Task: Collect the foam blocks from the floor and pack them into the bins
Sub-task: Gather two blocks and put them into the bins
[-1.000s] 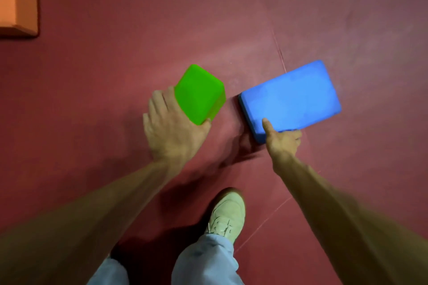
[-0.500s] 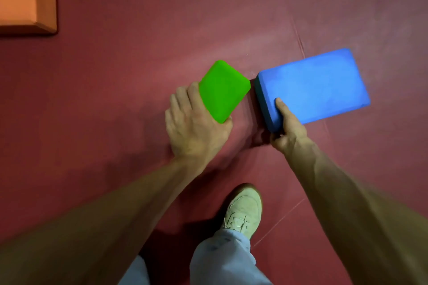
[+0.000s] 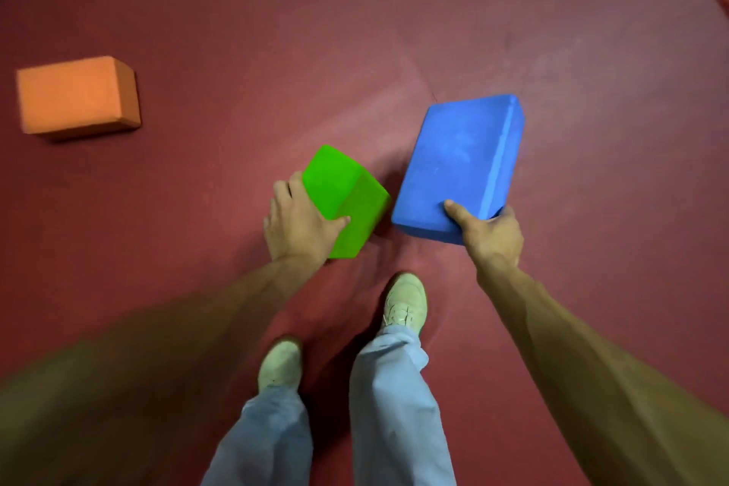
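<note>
Arms stretched down, left hand (image 3: 300,227) grips green block (image 3: 341,189), right hand (image 3: 492,236) blue block (image 3: 461,162).

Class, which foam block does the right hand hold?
The blue block, in the right hand; the left hand holds the green block, the orange block lies untouched.

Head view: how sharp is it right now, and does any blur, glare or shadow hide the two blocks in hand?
In the head view the green block and blue block are sharp and evenly lit, with no glare. The left forearm is smeared by blur, and the orange block has a soft left edge. A dark shadow lies on the floor between the held blocks and hides neither.
</note>
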